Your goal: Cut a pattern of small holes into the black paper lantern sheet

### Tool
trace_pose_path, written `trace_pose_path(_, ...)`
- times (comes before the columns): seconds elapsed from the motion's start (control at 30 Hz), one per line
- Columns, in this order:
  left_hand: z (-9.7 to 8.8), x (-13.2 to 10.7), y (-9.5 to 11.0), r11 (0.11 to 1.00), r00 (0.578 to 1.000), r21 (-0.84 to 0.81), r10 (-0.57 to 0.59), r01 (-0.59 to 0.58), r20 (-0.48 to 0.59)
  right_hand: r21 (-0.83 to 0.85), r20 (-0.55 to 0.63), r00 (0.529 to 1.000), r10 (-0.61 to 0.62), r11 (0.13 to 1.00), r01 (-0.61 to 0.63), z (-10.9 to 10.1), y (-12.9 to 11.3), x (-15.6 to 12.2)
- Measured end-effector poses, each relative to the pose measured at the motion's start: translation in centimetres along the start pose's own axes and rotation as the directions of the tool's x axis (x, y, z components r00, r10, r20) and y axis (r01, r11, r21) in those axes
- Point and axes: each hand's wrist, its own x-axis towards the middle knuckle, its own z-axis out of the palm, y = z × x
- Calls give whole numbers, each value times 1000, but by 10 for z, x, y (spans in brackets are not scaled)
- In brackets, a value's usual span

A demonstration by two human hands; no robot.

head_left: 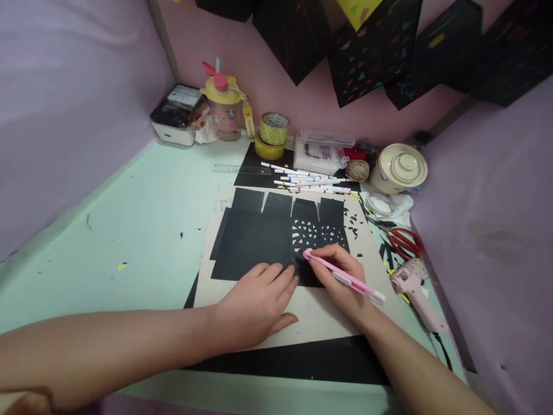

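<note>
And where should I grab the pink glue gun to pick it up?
The glue gun's handle probably suits best, reached from above and the near side: it's long and slim, and points toward the near right, away from the red scissors, with the purple side wall close on its right.

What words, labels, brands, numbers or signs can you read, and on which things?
None can be read with certainty.
Yellow-green patterned tape roll: repeated print, too blurred.
Clear bottle with yellow lid: printed design, too small.
White box with black top: pale label, blurred.
Round brown disc: dark marks, illegible.
Pink-and-white pen-shaped tool in the right hand: no lettering discernible.
</note>
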Motion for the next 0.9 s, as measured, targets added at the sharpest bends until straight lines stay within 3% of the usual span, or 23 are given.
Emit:
trace_pose_path(0.17,2,-1,0,1000,1000,24,12,-12,-15,-66,39,999,-30,997,32,-1,0,-1)
trace_pose_path(0.37,4,-2,0,998,997,41,48,-46,-62,-107,96,976,-198,972,207,-2,-1,-2)
trace_pose_path(0.57,3,-1,-1,999,995,9,39,-38,-88,-159,126,983,-130,976,150,1,8,-3)
trace_pose_path(0.9,6,-3,0,999,995,33,30,-27,-92,-145,163,967,-194,965,218,1,9,-3)
